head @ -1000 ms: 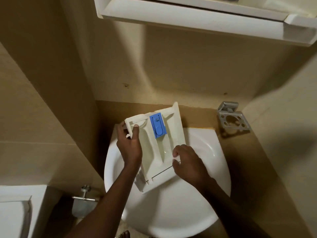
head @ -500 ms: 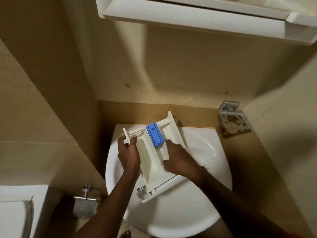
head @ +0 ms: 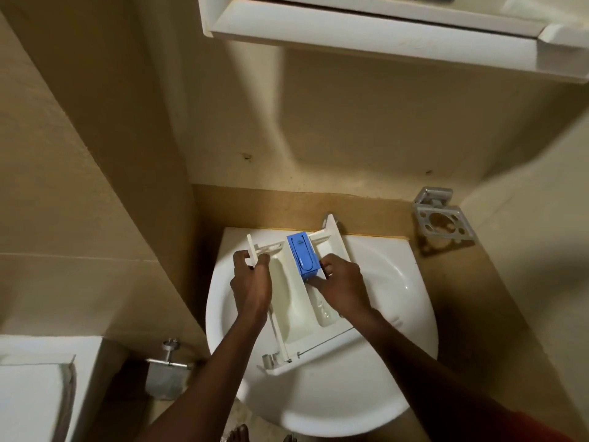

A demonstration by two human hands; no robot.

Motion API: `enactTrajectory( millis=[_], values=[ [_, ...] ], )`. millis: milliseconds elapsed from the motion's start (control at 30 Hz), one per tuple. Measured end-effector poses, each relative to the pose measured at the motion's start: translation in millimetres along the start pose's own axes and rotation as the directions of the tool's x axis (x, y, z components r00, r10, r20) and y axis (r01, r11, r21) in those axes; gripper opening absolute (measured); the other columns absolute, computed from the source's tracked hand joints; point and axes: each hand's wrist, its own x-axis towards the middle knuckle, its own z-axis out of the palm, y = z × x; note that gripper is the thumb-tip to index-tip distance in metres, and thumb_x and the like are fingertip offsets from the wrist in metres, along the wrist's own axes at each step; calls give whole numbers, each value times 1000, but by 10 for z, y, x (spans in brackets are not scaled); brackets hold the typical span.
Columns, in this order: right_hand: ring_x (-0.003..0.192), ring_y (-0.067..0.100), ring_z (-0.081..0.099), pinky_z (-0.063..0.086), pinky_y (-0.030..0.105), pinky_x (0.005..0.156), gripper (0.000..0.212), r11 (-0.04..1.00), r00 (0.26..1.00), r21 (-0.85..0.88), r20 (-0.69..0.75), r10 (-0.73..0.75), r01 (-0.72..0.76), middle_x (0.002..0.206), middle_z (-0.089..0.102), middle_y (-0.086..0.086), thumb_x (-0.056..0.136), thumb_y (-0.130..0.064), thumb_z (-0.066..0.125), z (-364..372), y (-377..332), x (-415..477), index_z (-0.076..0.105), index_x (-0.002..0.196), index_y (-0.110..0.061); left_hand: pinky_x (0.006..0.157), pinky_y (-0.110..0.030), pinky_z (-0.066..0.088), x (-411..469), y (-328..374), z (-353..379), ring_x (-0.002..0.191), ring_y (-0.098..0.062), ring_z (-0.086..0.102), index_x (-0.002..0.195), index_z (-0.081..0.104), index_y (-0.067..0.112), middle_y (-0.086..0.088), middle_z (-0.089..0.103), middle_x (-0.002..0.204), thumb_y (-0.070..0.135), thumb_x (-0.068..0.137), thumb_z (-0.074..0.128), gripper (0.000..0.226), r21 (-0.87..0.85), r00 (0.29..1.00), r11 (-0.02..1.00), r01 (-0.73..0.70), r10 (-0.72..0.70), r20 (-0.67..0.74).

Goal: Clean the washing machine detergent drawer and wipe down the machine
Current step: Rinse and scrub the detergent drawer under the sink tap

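A white detergent drawer (head: 294,309) lies tilted over the white sink basin (head: 392,317), its far end near the wall. A blue insert (head: 302,255) sits in its middle compartment, lifted above the drawer's walls. My left hand (head: 251,283) grips the drawer's far left corner. My right hand (head: 342,287) has its fingers on the near right side of the blue insert. The washing machine is not in view.
A metal toothbrush holder (head: 441,223) is fixed to the wall at the right. A white cabinet (head: 382,36) hangs overhead. At lower left are a white tank (head: 35,387) and a metal fitting (head: 167,371). Beige tiled walls close in on both sides.
The drawer has tipped down flatter over the basin. My right hand moved from the drawer's near right edge up to the blue insert, which now stands higher out of its compartment.
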Motion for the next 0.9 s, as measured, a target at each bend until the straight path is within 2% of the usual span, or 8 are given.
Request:
enactTrajectory(
  millis=[67, 133, 300, 400, 500, 667, 767, 900],
  values=[
    [97, 15, 60, 49, 26, 76, 37, 987, 987, -104, 109, -114, 125, 104, 65, -5, 81, -28, 73, 46, 13, -65, 59, 115, -21, 87, -41, 48, 16, 24, -17, 94, -29, 57, 115, 48, 24, -4, 60, 99, 37, 94, 53, 26, 22, 1000, 1000, -5, 5, 8],
    [108, 19, 57, 50, 29, 84, 51, 964, 969, -196, 205, -141, 182, 117, 61, -3, 82, -22, 70, 33, 48, -104, 49, 128, -22, 89, -44, 51, 23, 1, -22, 96, -29, 59, 119, 49, 24, -7, 62, 106, 38, 93, 54, 30, 45, 1000, 999, -6, 6, 12],
    [77, 17, 57, 40, 20, 56, 25, 993, 994, -93, 83, -68, 75, 78, 54, -10, 84, -25, 66, -109, -96, -33, 59, 107, -21, 79, -35, 45, -4, 7, -16, 88, -22, 56, 122, 48, 21, -4, 58, 105, 35, 96, 51, 29, -6, 999, 1000, 13, -13, 38],
    [85, 11, 56, 40, 16, 63, 33, 980, 919, -185, 394, 4, 75, 87, 59, -12, 86, -25, 64, -301, -157, -34, 57, 117, -22, 79, -33, 42, 33, 12, -54, 90, -24, 56, 122, 50, 22, -4, 58, 104, 35, 95, 53, 31, 20, 1000, 1000, -6, 6, 28],
    [110, 5, 58, 47, 21, 92, 55, 980, 798, -155, 603, -4, 122, 119, 61, -14, 78, -30, 74, -524, -93, -101, 52, 129, -32, 76, -31, 43, 88, -18, -154, 88, -22, 57, 122, 50, 23, -2, 59, 101, 34, 95, 54, 30, -6, 1000, 1000, 13, -13, 6],
    [107, -7, 55, 48, 19, 91, 48, 980, 921, 49, 335, -196, 191, 117, 60, -23, 75, -47, 75, -828, 66, -196, 58, 119, -40, 81, -41, 51, 220, -73, -258, 99, -29, 62, 111, 56, 31, -5, 65, 110, 48, 82, 55, 34, -91, 986, 984, 156, -149, 75],
    [102, -1, 55, 48, 19, 82, 46, 984, 971, 93, 173, -163, 149, 114, 56, -22, 75, -51, 73, -850, 144, -226, 55, 116, -39, 78, -36, 44, 273, -65, -263, 94, -20, 57, 101, 53, 27, 1, 60, 102, 45, 88, 57, 22, -93, 981, 983, 156, -143, 134],
    [113, 8, 56, 50, 33, 94, 47, 982, 910, 134, 408, 70, -135, 133, 51, -14, 84, -64, 53, -751, 189, -189, 37, 127, -56, 87, -36, 43, 274, -108, -259, 96, -15, 53, 109, 56, 22, 2, 57, 108, 45, 91, 57, 30, -1, 948, 980, 199, -192, 252]
  ],
)
